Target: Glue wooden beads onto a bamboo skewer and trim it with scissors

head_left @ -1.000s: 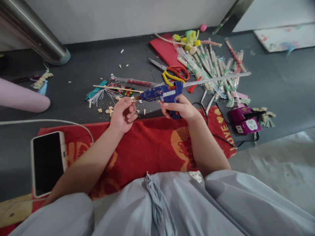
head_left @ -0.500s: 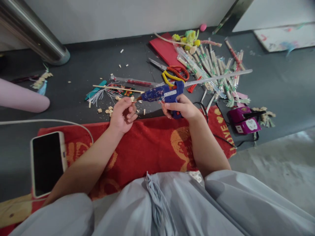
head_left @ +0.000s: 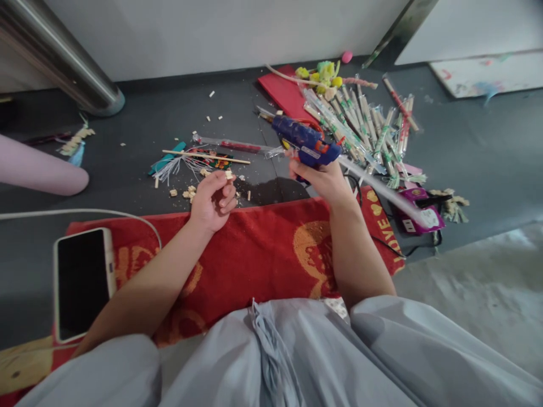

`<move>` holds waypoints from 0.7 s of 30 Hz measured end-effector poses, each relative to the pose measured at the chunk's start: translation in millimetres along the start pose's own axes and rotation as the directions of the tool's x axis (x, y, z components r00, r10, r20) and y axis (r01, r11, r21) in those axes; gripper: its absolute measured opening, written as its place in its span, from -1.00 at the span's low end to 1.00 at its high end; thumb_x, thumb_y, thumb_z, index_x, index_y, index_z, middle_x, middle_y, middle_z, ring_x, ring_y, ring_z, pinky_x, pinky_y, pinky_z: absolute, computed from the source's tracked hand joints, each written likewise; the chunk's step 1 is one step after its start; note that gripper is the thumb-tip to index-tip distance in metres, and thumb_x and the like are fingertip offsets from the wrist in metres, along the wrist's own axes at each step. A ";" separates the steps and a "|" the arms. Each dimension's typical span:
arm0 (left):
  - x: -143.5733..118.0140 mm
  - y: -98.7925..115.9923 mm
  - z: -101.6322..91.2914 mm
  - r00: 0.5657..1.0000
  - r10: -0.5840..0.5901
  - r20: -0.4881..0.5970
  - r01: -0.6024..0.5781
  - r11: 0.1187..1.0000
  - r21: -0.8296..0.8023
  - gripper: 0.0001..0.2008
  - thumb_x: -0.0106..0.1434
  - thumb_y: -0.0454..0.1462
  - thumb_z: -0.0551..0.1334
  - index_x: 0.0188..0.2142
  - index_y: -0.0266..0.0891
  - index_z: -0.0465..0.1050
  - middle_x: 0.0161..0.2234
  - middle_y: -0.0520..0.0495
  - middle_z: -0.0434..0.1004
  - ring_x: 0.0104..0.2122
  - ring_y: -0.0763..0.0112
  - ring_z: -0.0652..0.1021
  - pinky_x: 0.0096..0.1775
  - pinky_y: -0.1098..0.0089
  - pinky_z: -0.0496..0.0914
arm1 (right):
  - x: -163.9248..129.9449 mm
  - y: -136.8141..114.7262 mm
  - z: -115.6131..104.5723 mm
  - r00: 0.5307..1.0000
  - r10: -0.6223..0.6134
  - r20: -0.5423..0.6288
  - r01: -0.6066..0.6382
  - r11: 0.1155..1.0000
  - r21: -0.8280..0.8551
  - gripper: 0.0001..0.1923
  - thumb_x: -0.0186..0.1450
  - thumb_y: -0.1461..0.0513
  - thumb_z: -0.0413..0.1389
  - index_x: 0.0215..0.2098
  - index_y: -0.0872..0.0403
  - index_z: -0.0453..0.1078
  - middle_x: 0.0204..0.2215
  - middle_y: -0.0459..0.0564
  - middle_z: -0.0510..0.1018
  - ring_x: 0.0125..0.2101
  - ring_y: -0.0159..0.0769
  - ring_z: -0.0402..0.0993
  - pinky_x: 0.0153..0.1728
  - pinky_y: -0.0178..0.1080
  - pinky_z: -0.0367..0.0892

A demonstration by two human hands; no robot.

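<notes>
Hands apart. Left hand (head_left: 214,200) pinches a small wooden piece (head_left: 229,175) at its fingertips, above the dark surface just beyond the towel (head_left: 254,249). Right hand (head_left: 319,176) grips a blue glue gun (head_left: 299,135), its nozzle by the scissors (head_left: 262,110). Possible trouble: hot glue dripping from the nozzle could burn bare fingers or foul the blades; the long glue stick (head_left: 377,189) could snag wrapped sticks (head_left: 377,127). Towel reads "LOVE"; gun's label too small to read.
</notes>
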State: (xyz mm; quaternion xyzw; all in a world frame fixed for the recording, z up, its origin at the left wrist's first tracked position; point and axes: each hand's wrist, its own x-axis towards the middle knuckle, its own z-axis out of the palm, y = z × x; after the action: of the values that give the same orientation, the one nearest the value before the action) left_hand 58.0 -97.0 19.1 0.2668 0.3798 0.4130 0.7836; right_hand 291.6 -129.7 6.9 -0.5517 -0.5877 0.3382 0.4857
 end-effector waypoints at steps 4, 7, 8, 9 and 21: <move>-2.5 0.7 -0.7 0.998 -0.011 0.057 0.011 1.000 -0.013 -0.85 0.01 -0.32 0.31 -0.55 -0.26 0.33 -0.69 0.16 0.21 -0.75 0.72 0.13 -0.75 0.63 -0.07 | 4.6 18.1 -7.5 0.988 -0.152 -0.020 0.116 0.825 -0.553 -0.64 0.25 0.12 0.10 0.00 0.03 0.31 -0.06 0.12 0.52 -0.03 -0.06 0.43 0.02 0.04 0.35; -4.0 0.5 -1.7 0.993 -0.032 0.117 0.033 0.999 -0.008 -0.84 -0.05 -0.32 0.33 -0.56 -0.26 0.34 -0.69 0.15 0.23 -0.75 0.72 0.14 -0.75 0.63 -0.08 | 4.2 17.8 -6.9 0.990 -0.115 0.079 0.135 0.646 -0.751 -0.58 0.22 0.28 0.02 0.06 0.13 0.27 0.06 0.23 0.44 0.05 0.02 0.34 0.11 0.07 0.25; -4.2 0.2 -2.0 0.991 -0.035 0.129 0.036 0.999 0.001 -0.85 -0.06 -0.32 0.33 -0.55 -0.26 0.36 -0.69 0.15 0.23 -0.75 0.72 0.14 -0.76 0.63 -0.08 | 3.7 15.5 -5.0 0.993 -0.089 0.082 0.120 0.607 -0.786 -0.55 0.20 0.31 0.00 0.08 0.16 0.25 0.07 0.26 0.42 0.06 0.02 0.32 0.11 0.05 0.24; -4.2 -0.1 -2.4 0.990 -0.036 0.137 0.035 0.999 0.008 -0.86 -0.07 -0.31 0.34 -0.54 -0.27 0.37 -0.70 0.16 0.23 -0.75 0.72 0.14 -0.76 0.63 -0.08 | 3.2 12.6 -2.6 0.995 -0.064 0.075 0.098 0.572 -0.814 -0.52 0.20 0.34 -0.01 0.10 0.20 0.24 0.07 0.28 0.41 0.06 0.03 0.30 0.10 0.04 0.23; -0.2 -2.3 -7.3 0.986 -0.068 0.155 0.074 0.997 -0.032 -0.84 -0.09 -0.32 0.34 -0.51 -0.28 0.37 -0.71 0.17 0.25 -0.76 0.73 0.15 -0.74 0.63 -0.07 | 3.5 -16.0 9.8 0.985 0.104 0.135 0.099 0.293 -0.951 -0.50 0.16 0.44 -0.05 0.08 0.22 0.30 -0.05 0.30 0.44 0.00 0.08 0.27 -0.03 0.02 0.27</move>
State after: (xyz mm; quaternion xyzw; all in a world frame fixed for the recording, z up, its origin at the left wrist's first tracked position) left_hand 53.0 -97.6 13.3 0.2697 0.3196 0.3700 0.8296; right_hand 277.6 -127.5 19.7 -0.7019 -0.7116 -0.0309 0.0097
